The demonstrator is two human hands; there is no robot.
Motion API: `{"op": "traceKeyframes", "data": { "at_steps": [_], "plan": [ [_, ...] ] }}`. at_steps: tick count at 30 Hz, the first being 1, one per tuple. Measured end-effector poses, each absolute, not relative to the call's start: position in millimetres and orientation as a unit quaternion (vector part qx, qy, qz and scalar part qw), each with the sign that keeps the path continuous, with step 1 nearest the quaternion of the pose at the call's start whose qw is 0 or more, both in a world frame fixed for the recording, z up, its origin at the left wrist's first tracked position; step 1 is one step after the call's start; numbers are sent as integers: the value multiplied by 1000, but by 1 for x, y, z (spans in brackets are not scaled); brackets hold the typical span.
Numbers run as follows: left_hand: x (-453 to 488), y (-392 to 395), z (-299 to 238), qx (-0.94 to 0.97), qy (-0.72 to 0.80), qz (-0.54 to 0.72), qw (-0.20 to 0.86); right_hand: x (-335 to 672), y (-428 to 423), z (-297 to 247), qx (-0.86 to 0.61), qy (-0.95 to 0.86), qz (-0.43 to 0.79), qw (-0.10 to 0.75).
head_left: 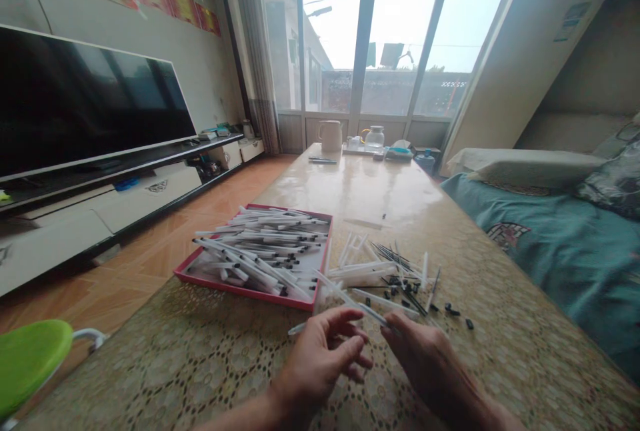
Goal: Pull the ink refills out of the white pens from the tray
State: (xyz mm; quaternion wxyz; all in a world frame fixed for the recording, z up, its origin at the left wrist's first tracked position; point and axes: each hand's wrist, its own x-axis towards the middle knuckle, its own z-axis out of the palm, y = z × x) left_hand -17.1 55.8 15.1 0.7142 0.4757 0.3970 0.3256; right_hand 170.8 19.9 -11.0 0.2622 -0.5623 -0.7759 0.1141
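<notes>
In my right hand [417, 351] is a slim white pen [347, 296], gripped at its near end and slanting up and left toward the tray. My left hand [325, 354] is beside it with fingers loosely curled and apart, seemingly with nothing between them. A whitish tip [296, 329] shows just left of that hand; the rest is hidden. Beyond my hands lie loose white pen barrels [367, 272], thin dark refills [393, 254] and small black caps [453, 311]. To the left, a red-rimmed tray [320, 284] holds many white pens [260, 251] with black ends.
The long table has a patterned cover [225, 364]. At its far end are a beige pitcher [331, 135], a glass jug [375, 139] and a tissue pack [399, 151]. A green stool [35, 361] stands at left, a teal-covered couch [540, 244] at right.
</notes>
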Motion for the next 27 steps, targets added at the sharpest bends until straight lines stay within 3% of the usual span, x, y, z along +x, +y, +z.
{"op": "traceKeyframes", "data": {
  "at_steps": [2,6,14,27],
  "plan": [
    [-8,47,6,408,390,311,764,165,18,-11,-548,-789,120,250],
    [2,43,-9,373,380,371,761,158,15,-6,-504,-805,178,257],
    [-5,50,2,245,403,522,711,176,16,2,-573,-675,280,370],
    [-7,56,-3,243,409,507,719,179,22,-16,-552,-731,231,329]
  ]
}}
